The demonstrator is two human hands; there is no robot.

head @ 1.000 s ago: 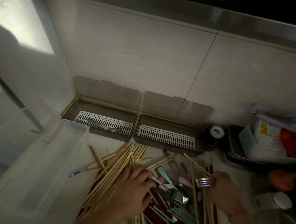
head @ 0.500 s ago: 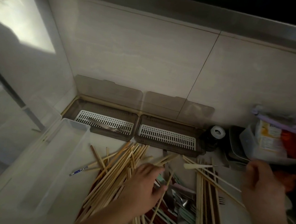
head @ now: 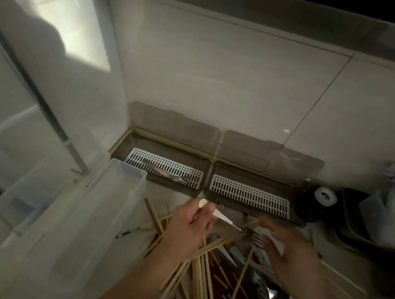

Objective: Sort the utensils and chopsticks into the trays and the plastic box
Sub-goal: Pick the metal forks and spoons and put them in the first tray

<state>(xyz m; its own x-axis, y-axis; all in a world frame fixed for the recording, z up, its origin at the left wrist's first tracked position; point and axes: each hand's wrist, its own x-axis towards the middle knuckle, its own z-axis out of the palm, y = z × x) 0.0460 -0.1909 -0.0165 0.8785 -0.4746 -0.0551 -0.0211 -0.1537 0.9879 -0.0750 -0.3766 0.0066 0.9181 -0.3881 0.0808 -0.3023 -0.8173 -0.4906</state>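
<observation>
The left hand (head: 190, 224) is pinching a light, stiff cream-handled utensil (head: 218, 216) by its handle above the tabletop pile, just before the trays (head: 250, 196), while the blurred right hand (head: 286, 248) is hovering with fingers spread.

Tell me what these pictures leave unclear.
- Head view: the right hand is motion-blurred, so its grip cannot be read.
- The cream-handled utensil pinched by the left hand: its working end is blurred.
- The heap of wooden chopsticks and pastel cutlery is cut off by the bottom edge.
</observation>
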